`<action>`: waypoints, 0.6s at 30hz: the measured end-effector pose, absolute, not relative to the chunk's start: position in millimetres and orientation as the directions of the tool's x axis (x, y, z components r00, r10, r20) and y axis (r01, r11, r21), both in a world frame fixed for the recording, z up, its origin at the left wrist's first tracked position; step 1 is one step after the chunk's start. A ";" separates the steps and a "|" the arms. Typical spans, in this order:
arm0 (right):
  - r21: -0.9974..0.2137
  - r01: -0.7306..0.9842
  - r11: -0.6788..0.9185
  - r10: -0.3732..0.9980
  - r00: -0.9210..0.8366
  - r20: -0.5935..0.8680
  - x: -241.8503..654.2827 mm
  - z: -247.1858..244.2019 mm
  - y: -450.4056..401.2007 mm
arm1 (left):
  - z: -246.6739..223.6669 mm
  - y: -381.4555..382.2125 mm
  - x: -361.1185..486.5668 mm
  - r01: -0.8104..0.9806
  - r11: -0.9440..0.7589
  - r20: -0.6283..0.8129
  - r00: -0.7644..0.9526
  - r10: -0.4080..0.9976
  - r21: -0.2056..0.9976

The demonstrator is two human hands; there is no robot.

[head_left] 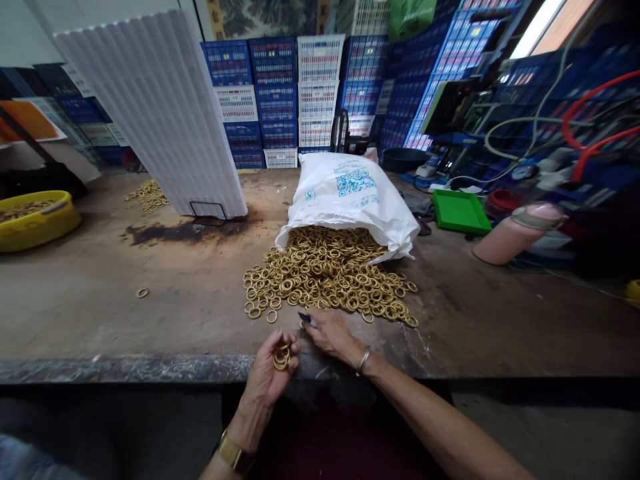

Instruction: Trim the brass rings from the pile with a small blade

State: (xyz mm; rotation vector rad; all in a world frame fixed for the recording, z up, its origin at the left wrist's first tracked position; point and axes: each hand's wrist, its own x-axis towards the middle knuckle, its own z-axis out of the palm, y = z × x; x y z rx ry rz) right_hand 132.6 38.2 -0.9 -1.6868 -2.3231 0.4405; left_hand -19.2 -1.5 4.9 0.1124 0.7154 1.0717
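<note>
1. The left hand [267, 373], by the table [450, 300]'s front edge, is curled around a few rings [282, 358].
2. Just beside it, the right hand [333, 331] grips a dark tool [306, 319], pointed at its tip and too small to identify.
3. Next comes the pile [330, 273] of loose rings, its near edge close to the right hand.
4. A stray ring [143, 296] lies well apart, to the left.
5. The sack [345, 193] lies behind, mouth toward the person, its lip over the pile's back.
6. Farther out are a pink bottle [517, 233] and green tray [461, 210] at right, and a yellow basin [40, 230] at left.
7. A tilted white panel [155, 113] partly blocks the view of a smaller heap [147, 195] of rings.
8. Behind the sack stand a fan [340, 130] and stacked crates [273, 97].
</note>
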 end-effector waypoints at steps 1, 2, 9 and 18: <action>-0.373 0.893 0.251 0.964 -0.266 0.012 135.4 -1.6 36.9 | 5.9 -1.2 -18.5 -0.757 0.494 -0.489 0.266 0.831 0.427; -0.365 0.906 0.214 0.974 -0.226 0.009 137.5 -2.0 35.9 | 7.0 -0.8 -17.6 -0.751 0.490 -0.494 0.253 0.832 0.441; -0.296 0.937 0.184 0.977 -0.207 -0.048 135.5 2.5 35.8 | 6.5 -1.8 -11.5 -0.660 0.440 -0.439 0.181 0.880 0.609; -0.409 0.880 0.241 0.968 -0.247 0.039 142.0 -5.8 30.2 | 6.6 -2.8 -0.1 -0.412 0.389 -0.413 0.033 0.910 0.824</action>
